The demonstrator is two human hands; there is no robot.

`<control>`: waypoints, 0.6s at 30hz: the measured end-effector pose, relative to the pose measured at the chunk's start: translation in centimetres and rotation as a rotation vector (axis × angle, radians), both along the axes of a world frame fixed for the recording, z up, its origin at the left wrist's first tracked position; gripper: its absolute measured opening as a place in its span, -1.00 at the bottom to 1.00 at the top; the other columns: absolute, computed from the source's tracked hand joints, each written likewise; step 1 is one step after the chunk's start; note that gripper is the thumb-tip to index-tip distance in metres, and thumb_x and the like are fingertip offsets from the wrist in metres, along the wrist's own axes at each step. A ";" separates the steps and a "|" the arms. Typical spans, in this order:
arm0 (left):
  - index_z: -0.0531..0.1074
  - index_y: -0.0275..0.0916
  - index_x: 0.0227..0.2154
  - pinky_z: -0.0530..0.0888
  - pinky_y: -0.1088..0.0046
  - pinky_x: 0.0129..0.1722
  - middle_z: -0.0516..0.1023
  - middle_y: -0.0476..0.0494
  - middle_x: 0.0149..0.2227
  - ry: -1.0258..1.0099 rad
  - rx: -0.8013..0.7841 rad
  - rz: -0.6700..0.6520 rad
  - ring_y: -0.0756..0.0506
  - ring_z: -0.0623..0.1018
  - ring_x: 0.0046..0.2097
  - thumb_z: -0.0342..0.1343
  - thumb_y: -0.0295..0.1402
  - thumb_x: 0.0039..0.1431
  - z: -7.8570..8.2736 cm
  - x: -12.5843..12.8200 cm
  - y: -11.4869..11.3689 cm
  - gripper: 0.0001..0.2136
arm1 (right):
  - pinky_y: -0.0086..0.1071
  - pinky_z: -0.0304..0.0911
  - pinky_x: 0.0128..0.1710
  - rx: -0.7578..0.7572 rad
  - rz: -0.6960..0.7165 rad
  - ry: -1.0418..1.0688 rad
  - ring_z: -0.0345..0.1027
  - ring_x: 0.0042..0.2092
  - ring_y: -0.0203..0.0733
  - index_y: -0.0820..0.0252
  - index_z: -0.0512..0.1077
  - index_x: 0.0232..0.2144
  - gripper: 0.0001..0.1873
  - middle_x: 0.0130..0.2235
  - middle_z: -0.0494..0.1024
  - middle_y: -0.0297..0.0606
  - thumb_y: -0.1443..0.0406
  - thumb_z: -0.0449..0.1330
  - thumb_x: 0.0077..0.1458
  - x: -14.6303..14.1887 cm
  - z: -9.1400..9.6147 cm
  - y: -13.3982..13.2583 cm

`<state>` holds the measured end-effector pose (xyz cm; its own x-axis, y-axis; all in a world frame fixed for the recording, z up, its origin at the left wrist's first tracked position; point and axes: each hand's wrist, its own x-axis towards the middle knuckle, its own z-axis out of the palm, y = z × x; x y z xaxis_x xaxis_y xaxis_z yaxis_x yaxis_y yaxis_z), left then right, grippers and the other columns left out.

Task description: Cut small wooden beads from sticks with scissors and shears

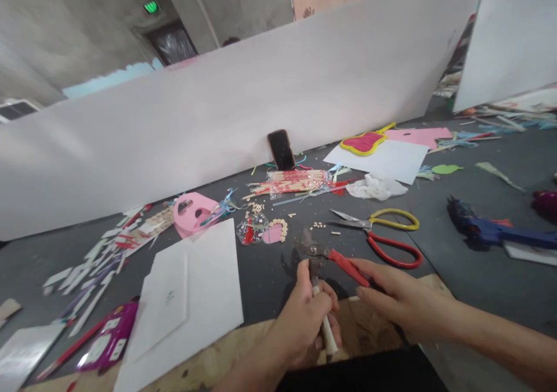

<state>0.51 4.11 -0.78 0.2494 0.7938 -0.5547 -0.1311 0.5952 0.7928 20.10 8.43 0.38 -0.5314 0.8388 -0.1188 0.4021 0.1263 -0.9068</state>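
A pair of metal cutting pliers is spread wide just above the table's near edge. Its red handle runs to my right hand, closed around the grip's end. My left hand is wrapped around a pale shaft that runs down from the joint and looks like the second handle; its thumb presses near the joint. Blur hides the jaw tips. Scissors with one yellow and one red loop lie open beyond my right hand. Small cut pale pieces lie just past the jaws.
White sheets and a purple device are at left. Beyond them lie a pink cutout and paper strips. A phone leans on the white partition, behind bagged sticks. A blue glue gun lies right.
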 end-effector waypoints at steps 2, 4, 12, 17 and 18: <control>0.05 -0.12 -0.18 0.05 0.70 -0.84 0.34 0.16 -0.44 0.016 0.045 -0.006 0.11 0.38 -0.71 0.00 -0.39 0.01 0.0 0.1 0.3 -0.69 | -0.41 0.31 -0.32 -0.055 -0.034 0.018 0.41 -0.30 -0.14 0.09 0.52 -0.20 -0.72 -0.41 0.54 -0.36 0.24 0.17 0.00 -0.2 0.0 0.0; 0.06 -0.13 -0.13 0.10 0.70 -0.82 0.35 0.12 -0.40 0.039 0.080 -0.030 0.11 0.42 -0.69 0.03 -0.33 0.07 -0.2 0.3 0.2 -0.67 | -0.44 0.28 -0.44 -0.163 -0.051 0.027 0.37 -0.42 -0.20 0.08 0.51 -0.22 -0.73 -0.50 0.49 -0.41 0.19 0.19 0.00 -0.6 0.0 -0.5; 0.26 -0.16 0.04 0.46 0.47 -0.43 0.48 -0.13 -0.15 0.336 0.467 -0.322 -0.01 0.54 -0.39 -0.05 -0.13 0.25 -1.0 0.0 2.2 -0.64 | -0.29 0.41 -0.28 -0.598 -0.586 0.590 0.49 -0.21 -0.06 -0.01 0.48 -0.22 -0.64 -0.17 0.59 -0.28 0.06 0.30 -0.11 -1.5 -1.1 -4.8; 0.47 -0.16 -0.14 0.40 0.43 -0.09 0.51 -0.09 -0.15 1.184 0.929 -0.335 -0.08 0.49 -0.09 -0.04 -0.39 0.26 -2.3 0.6 8.4 -0.78 | -0.43 0.38 -0.46 -0.656 -0.864 0.624 0.51 -0.18 -0.01 0.02 0.50 -0.20 -0.59 -0.16 0.61 -0.15 0.11 0.36 -0.17 1.4 -2.4 -6.5; 0.48 -0.15 -0.14 0.39 0.42 -0.09 0.51 -0.09 -0.16 1.208 0.947 -0.343 -0.09 0.48 -0.09 -0.04 -0.39 0.26 -2.6 1.0 9.5 -0.78 | -0.43 0.37 -0.49 -0.649 -0.877 0.614 0.52 -0.21 -0.01 0.03 0.50 -0.19 -0.57 -0.20 0.62 -0.14 0.09 0.37 -0.17 2.0 -2.8 -6.8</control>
